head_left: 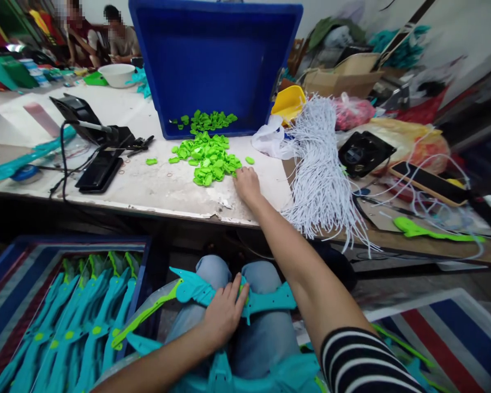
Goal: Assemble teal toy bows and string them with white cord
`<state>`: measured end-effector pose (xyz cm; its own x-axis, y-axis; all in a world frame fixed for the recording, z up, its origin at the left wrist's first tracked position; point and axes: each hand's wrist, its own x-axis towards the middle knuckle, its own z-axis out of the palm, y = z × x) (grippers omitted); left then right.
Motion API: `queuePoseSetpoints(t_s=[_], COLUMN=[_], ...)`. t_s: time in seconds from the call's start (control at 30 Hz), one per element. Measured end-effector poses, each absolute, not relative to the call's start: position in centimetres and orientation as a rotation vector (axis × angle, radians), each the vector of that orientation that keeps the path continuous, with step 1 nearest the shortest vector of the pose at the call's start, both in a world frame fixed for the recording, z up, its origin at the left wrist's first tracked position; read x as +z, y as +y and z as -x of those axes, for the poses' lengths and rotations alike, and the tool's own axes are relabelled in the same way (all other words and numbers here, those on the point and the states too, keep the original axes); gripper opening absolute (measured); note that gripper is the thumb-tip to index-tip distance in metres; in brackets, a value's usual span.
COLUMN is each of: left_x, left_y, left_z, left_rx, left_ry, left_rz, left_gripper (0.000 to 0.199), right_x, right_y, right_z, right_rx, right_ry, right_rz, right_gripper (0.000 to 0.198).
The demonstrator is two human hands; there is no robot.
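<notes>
Across my knees lies a teal plastic toy bow [270, 301] with lime-green limbs. My left hand [225, 311] is closed over its middle, fingers across the grip beside a small green part there. On the table my right hand [247, 184] reaches the right edge of a heap of small green plastic pieces [213, 158]. Its fingers are bent together, with the tips against a green piece; the thumb is mostly hidden. One loose green piece [250, 160] lies just beyond the fingers. More teal bow parts [221, 374] sit lower on my lap.
A tipped blue crate [216, 65] stands behind the heap. At left are a phone [100, 173] and a black stand [82, 120]. White cords [319, 164], a small fan [364, 153] and another phone [429, 183] lie right. A lined crate [147, 245] holds several bows. Two people sit far left.
</notes>
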<state>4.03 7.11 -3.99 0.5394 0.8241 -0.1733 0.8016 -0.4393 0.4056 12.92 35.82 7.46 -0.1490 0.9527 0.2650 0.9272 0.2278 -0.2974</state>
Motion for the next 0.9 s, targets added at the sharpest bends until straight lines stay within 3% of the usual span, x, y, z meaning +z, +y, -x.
queuePoseSetpoints(t_s=[0.1, 0.23, 0.3, 0.4, 0.5, 0.6, 0.73, 0.9], left_x=[-2.3, 0.2, 0.4, -0.5, -1.5, -1.9, -1.8, -2.3], left_y=[9.4, 14.1, 16.0, 17.7, 18.1, 18.1, 18.2, 18.1], left_z=[-3.2, -2.0, -1.9, -2.2, -2.4, -2.2, -1.9, -2.0], left_rx=[0.032, 0.000, -0.090, -0.145, -0.078, -0.024, -0.014, 0.020], left_ry=[1.271, 1.044, 0.932, 0.894, 0.909, 0.860, 0.858, 0.944], left_rz=[-2.285, -2.071, -1.903, -1.686, -1.558, -1.463, -1.455, -1.526], left_gripper=[0.062, 0.035, 0.024, 0.023, 0.028, 0.034, 0.042, 0.044], right_x=[7.1, 6.9, 6.8, 6.7, 6.3, 6.1, 6.4, 5.2], right_y=[34.7, 30.7, 28.9, 27.3, 27.5, 28.6, 27.9, 18.7], right_z=[-13.5, -15.6, -16.4, -17.4, -18.4, -19.5, -20.4, -20.9], right_rx=[0.251, 0.679, 0.695, 0.469, 0.279, 0.385, 0.402, 0.430], right_ry=[-1.971, -1.744, -1.748, -1.834, -2.100, -2.399, -2.524, -2.425], right_rz=[1.772, 1.810, 1.849, 1.859, 1.574, 1.233, 1.118, 0.984], right_gripper=[0.033, 0.019, 0.014, 0.010, 0.019, 0.027, 0.022, 0.026])
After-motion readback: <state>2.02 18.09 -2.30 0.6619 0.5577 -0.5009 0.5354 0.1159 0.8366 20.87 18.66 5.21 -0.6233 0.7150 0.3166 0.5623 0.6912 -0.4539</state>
